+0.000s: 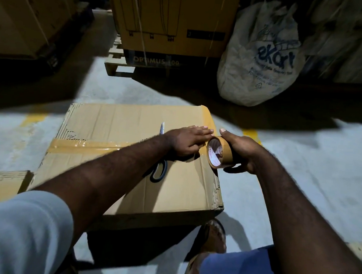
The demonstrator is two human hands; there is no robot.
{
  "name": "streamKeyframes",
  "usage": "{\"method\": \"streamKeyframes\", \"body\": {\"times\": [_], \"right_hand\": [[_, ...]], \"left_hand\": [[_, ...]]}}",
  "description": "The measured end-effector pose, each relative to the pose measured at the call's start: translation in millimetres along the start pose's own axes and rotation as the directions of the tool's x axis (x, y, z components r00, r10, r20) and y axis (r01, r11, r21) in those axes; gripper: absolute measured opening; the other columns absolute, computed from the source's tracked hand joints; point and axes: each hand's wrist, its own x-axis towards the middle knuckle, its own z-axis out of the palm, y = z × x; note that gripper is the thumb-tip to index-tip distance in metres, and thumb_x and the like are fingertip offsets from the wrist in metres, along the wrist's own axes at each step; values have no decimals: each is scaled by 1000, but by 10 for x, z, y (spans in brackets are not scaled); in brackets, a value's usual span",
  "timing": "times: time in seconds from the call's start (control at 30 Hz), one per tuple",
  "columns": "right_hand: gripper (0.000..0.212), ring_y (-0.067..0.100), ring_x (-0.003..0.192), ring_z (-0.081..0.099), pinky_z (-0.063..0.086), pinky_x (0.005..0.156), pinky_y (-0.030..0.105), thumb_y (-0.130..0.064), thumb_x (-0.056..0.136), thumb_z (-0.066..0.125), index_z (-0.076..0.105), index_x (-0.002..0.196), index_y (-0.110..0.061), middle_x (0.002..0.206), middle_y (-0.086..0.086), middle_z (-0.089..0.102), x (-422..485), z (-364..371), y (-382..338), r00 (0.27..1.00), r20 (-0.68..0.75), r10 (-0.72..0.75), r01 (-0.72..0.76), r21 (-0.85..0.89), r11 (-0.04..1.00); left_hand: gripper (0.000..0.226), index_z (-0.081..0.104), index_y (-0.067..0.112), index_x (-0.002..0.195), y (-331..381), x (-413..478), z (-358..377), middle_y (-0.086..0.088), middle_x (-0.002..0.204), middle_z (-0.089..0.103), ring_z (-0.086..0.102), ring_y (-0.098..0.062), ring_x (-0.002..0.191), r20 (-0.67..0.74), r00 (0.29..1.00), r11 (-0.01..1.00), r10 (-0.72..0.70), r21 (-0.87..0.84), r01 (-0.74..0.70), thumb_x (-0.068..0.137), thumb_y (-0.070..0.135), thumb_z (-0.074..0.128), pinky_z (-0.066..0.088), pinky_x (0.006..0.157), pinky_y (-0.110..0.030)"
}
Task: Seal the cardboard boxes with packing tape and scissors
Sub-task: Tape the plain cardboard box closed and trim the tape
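Two hands share the work at the right end of the cardboard box [172,191]. The left hand [188,141] lies flat, fingers [201,130] straight and together, pressing on the box top where the tape strip [84,146] along the centre seam runs in under the palm. Just beyond those fingertips, the right hand [241,151] grips the tape roll [218,153], fingers curled round its outer band, thumb raised above it. The roll sits at the box's right edge.

Trouble seems likeliest at the cut. The scissors [158,174] lie on the lid behind the left fingers, partly under that forearm, so reaching them probably means lifting the pressing hand; the tape could then lift, wrinkle or stick back on itself. A pull on the roll at an angle could also drag the strip off the seam.

As for contents, the box's flaps are shut and nothing inside shows. Well beyond the fingertips, a bulging white sack [259,57] and a large printed carton [172,19] are closed too, their contents hidden.
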Motion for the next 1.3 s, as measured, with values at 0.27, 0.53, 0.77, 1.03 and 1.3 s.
{"method": "streamKeyframes", "body": {"times": [0.27, 0.53, 0.77, 1.03, 1.3], "right_hand": [[60, 34, 87, 72, 60, 78, 44, -70, 86, 64, 68, 108, -14, 101, 15, 75, 109, -62, -20, 1000, -18, 13, -14, -85, 996], [46, 27, 92, 71, 51, 87, 44, -64, 94, 53, 68, 105, -22, 93, 6, 78, 49, -100, 74, 998, 64, 9, -11, 34, 999], [29, 21, 64, 68, 54, 59, 31, -41, 98, 60, 69, 103, -13, 91, 14, 74, 22, -15, 61, 996, -22, -87, 89, 110, 990], [41, 27, 60, 65, 55, 58, 32, -45, 102, 56, 66, 95, -6, 74, 12, 70, -165, 1, 106, 987, 106, 120, -113, -75, 991], [28, 22, 67, 51, 35, 74, 38, -46, 95, 50, 55, 80, -22, 70, 2, 57, -468, 0, 373, 995, -81, 63, -49, 164, 985]], "left_hand": [[78, 12, 19, 163, -72, -5, 29, 1, 170, 12, 16, -14, 155, -41, 999, 996, -18, 89, 21, 89, 41, 22, 15, 124, -45], [75, 11, 19, 163, 10, 90, 45, 0, 171, 3, 7, -11, 155, -19, 985, 985, -172, 15, 173, 93, 43, 21, 6, 126, -46], [75, 15, 17, 162, 107, 80, -48, -1, 170, 10, 14, -14, 155, 11, 981, 979, -192, 77, 190, 93, 44, 20, 8, 124, -50], [69, 9, 14, 163, 144, 85, -15, -5, 170, 4, 10, -19, 156, 19, 976, 967, -215, 144, 210, 103, 42, 27, 8, 123, -49], [67, 17, 15, 162, 330, 33, -70, -10, 169, 10, 11, -24, 156, 99, 987, 982, -126, 157, 109, 101, 41, 28, 5, 124, -45]]}}
